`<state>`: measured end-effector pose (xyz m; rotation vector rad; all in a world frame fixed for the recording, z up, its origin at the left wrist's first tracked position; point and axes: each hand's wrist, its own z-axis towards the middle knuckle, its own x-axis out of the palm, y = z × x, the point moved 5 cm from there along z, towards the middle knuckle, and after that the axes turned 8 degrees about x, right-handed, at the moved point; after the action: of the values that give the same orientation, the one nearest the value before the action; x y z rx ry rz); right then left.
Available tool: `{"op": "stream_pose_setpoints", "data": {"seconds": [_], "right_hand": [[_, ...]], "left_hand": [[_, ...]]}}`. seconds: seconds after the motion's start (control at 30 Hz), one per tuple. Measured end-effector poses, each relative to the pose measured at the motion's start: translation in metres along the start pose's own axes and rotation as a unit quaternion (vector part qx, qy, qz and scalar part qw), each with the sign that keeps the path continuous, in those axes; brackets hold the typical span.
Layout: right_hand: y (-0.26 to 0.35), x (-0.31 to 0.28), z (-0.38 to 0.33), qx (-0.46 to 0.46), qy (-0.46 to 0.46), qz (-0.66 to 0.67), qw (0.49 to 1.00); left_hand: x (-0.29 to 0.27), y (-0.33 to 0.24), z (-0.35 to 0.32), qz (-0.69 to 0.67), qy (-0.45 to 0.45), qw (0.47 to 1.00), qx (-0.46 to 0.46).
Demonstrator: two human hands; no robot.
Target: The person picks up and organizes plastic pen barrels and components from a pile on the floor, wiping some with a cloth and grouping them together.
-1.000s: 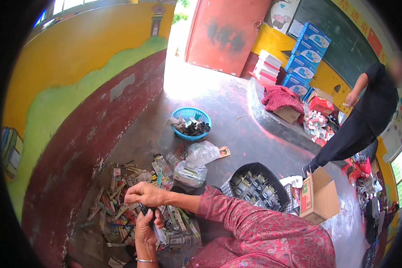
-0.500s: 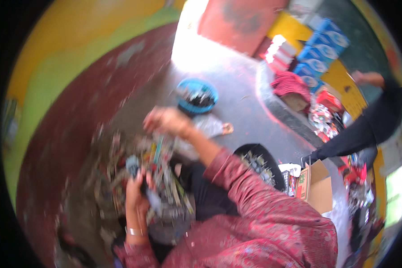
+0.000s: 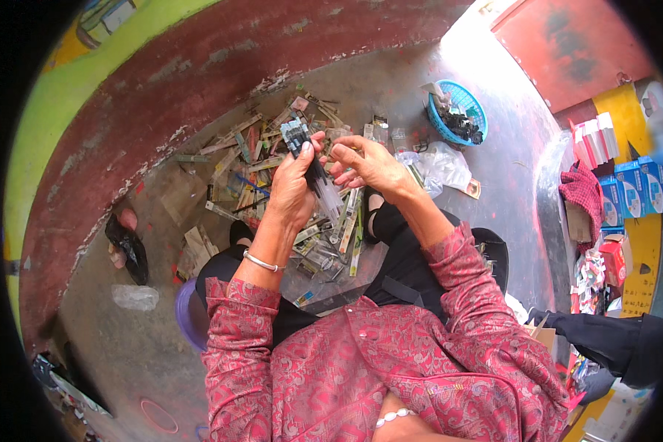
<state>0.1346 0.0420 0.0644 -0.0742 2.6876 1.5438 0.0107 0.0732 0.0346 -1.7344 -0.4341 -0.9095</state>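
Head view: several slim, pen-like pieces stand gathered in one bundle of pen-like sticks (image 3: 319, 179), held above the floor (image 3: 162, 353) in front of the person's chest. So far as can be judged, that gathering is the part already done: the pieces lie side by side, with their pale blue-grey ends roughly level. Much looks left unsorted. Under and beyond the hands spreads a loose pile of slim packages (image 3: 267, 163), lying in all directions, none of it in visible order; how many pieces make up the bundle cannot be counted.

The bundle's long axis runs on a slant across the view. Its pale blue-grey ends point to the upper left, away from the person, and its clear ends point to the lower right, back toward the lap. Whether it also tips up or down toward the floor cannot be told from this angle.

The left hand (image 3: 291, 190) has its grip closed round the dark middle of the bundle, thumb along the near side. The right hand (image 3: 376, 168) is just beside it, fingers half curled and parted, with nothing visible between them. Farther off to the right, a blue basket (image 3: 464, 96) holding dark scraps stands near a clear plastic bag (image 3: 446, 166).
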Motion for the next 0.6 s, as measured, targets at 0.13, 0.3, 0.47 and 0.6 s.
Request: {"op": "stream_pose_setpoints", "data": {"seconds": [0.13, 0.3, 0.47, 0.6], "right_hand": [[-0.019, 0.013, 0.007, 0.028, 0.108, -0.203, 0.973], [-0.024, 0.028, 0.003, 0.020, 0.204, -0.022, 0.979], [-0.019, 0.027, -0.003, 0.009, 0.268, 0.086, 0.960], [-0.009, 0.021, -0.004, -0.071, 0.104, -0.069, 0.990]], "left_hand": [[0.005, 0.002, 0.006, 0.053, -0.021, 0.998, -0.006], [0.011, 0.003, 0.000, 0.043, 0.012, 0.996, -0.072], [0.020, -0.001, -0.003, -0.016, 0.141, 0.986, -0.090], [0.020, 0.005, -0.003, 0.074, 0.154, 0.981, -0.086]]}}
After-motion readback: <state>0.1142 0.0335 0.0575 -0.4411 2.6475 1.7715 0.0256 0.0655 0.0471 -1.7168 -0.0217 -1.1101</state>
